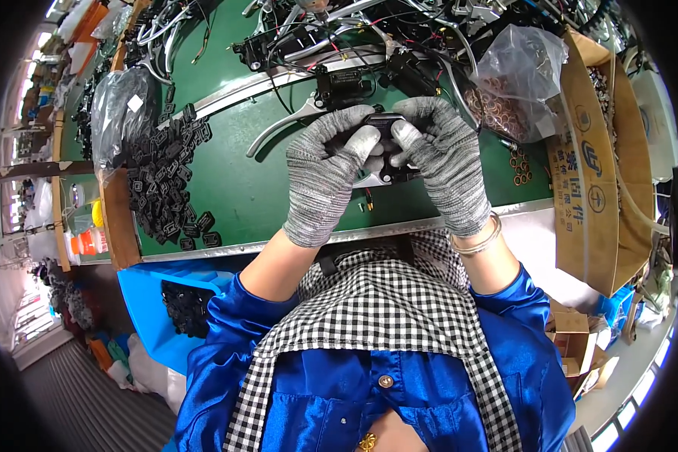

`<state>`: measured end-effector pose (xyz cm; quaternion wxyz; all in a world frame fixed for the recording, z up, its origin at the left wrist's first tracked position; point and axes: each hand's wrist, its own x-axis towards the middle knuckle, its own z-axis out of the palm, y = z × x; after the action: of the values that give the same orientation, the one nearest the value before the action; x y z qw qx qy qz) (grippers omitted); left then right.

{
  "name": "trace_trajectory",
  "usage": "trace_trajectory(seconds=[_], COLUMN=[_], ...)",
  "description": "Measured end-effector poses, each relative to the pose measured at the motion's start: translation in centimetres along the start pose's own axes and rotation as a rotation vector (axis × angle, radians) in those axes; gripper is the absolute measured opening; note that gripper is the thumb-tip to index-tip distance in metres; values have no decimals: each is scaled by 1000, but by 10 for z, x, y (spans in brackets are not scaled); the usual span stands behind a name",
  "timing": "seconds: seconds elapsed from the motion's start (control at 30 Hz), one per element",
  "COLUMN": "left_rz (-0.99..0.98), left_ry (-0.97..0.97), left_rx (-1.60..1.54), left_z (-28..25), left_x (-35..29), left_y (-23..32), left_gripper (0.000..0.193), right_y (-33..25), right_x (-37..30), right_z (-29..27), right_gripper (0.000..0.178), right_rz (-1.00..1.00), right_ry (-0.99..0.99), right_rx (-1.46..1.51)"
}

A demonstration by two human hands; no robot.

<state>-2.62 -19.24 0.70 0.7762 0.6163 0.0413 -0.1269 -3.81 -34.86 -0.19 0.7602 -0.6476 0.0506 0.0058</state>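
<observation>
In the head view, my left hand (325, 169) and my right hand (448, 162), both in grey knitted gloves, meet over the near part of the green bench. Thumbs and fingers of both are closed on a small black rectangular part (384, 118), its lower portion mostly covered by them. Just beneath my hands a silver and black piece (374, 179) shows; I cannot tell whether it joins the held part. Beyond my left hand lies a silver brake lever (285, 124) with a black housing (344, 83). Short wires (369, 199) with coloured ends lie below.
A heap of small black plastic parts (166, 181) covers the left side, beside a clear bag (122, 113). More levers and cables (339, 38) crowd the back. At right are a bag of copper-coloured rings (501, 105), loose rings (520, 166) and a cardboard box (586, 188).
</observation>
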Motion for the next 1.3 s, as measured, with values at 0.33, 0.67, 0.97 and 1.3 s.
trace_trajectory(seconds=[0.33, 0.67, 0.97, 1.3], left_rz=[-88, 247, 49, 51], left_ry=[-27, 79, 53, 81], left_rx=[-145, 62, -93, -70], left_z=[-3, 7, 3, 13], left_x=[2, 5, 6, 5], left_y=[-10, -9, -7, -4], left_gripper=[29, 26, 25, 20], right_y=[6, 3, -19, -1], right_x=[-2, -3, -3, -1], right_z=[-4, -8, -10, -14], right_gripper=[22, 24, 24, 23], right_rz=[-140, 61, 231, 129], right_ry=[60, -52, -16, 4], right_rx=[-193, 67, 187, 127])
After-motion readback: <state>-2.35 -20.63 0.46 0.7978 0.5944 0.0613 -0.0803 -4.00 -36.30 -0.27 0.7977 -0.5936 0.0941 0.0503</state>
